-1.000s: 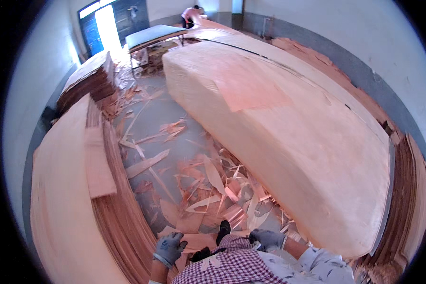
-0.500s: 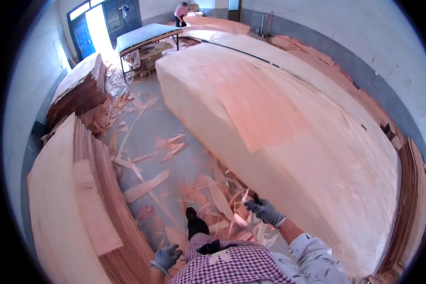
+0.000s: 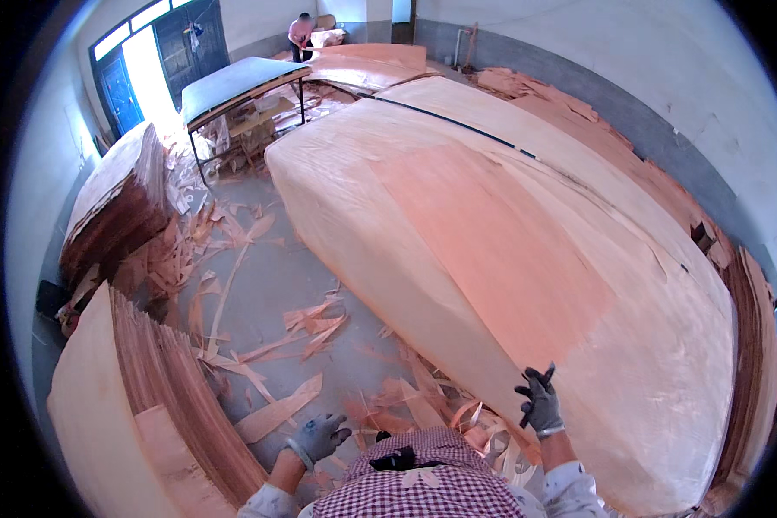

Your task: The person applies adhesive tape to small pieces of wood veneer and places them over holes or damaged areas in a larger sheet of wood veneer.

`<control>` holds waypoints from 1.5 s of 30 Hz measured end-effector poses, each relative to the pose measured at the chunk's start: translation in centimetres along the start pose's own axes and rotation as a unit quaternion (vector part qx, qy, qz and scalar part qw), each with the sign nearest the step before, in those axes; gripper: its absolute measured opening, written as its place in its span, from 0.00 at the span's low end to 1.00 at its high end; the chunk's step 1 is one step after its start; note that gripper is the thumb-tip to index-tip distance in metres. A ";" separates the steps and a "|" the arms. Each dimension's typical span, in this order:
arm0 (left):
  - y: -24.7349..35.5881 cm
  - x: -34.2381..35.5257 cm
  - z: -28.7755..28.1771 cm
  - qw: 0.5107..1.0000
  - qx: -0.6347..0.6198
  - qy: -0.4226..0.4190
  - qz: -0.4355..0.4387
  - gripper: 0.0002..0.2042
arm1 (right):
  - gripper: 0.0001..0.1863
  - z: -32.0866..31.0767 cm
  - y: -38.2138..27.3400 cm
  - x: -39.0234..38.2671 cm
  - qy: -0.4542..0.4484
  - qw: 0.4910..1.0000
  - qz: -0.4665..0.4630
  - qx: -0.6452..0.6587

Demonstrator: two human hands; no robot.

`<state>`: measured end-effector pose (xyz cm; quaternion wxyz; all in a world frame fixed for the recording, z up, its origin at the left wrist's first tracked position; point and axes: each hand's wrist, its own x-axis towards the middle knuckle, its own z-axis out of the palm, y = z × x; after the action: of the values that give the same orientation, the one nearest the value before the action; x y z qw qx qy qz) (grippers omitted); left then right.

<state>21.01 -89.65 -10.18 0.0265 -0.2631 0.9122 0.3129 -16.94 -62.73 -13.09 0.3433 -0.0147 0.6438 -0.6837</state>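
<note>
A big stack of thin wood veneer sheets [image 3: 509,224] fills the middle and right of the view, with a redder sheet [image 3: 492,250] lying on top. My right hand [image 3: 540,404], in a dark grey glove, is raised at the near edge of that stack and pinches the edge of the top sheet. My left hand [image 3: 318,436], also gloved, hangs low beside my checked shirt with its fingers loosely apart and holds nothing. It hovers over veneer scraps on the floor.
A second veneer stack [image 3: 129,414] stands at my left, and another [image 3: 112,207] further back. Broken veneer strips [image 3: 268,337] litter the grey floor between them. A metal-legged table [image 3: 233,82] and a crouching person [image 3: 300,34] are at the far end near blue doors [image 3: 138,78].
My right hand has risen from near my body up to the edge of the big stack. I have stepped closer to the stack. The left hand stays low.
</note>
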 end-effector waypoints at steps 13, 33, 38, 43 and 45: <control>2.3 26.5 -8.5 0.969 -0.189 -0.080 0.138 0.19 | 0.11 1.8 -15.4 6.4 0.104 0.973 -0.077 -0.191; 4.7 65.9 -20.7 0.841 0.193 0.294 0.412 0.06 | 0.14 -4.5 -26.7 0.1 0.433 0.863 -0.255 -0.060; 11.4 66.8 -26.7 0.798 0.256 0.325 0.439 0.06 | 0.15 -9.4 -24.1 3.2 0.431 0.880 -0.200 -0.010; 15.0 65.3 -24.9 0.753 0.256 0.315 0.518 0.09 | 0.17 -15.5 -17.2 1.0 0.489 0.867 -0.091 -0.032; 8.8 63.9 -21.2 0.794 0.243 0.251 0.497 0.14 | 0.14 -11.5 -17.1 2.3 0.436 0.897 -0.038 -0.057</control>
<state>-35.82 -125.84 -1.84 -0.2996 0.1728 0.9379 -0.0259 -31.73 -54.91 -0.83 0.0005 0.2413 0.7659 -0.5960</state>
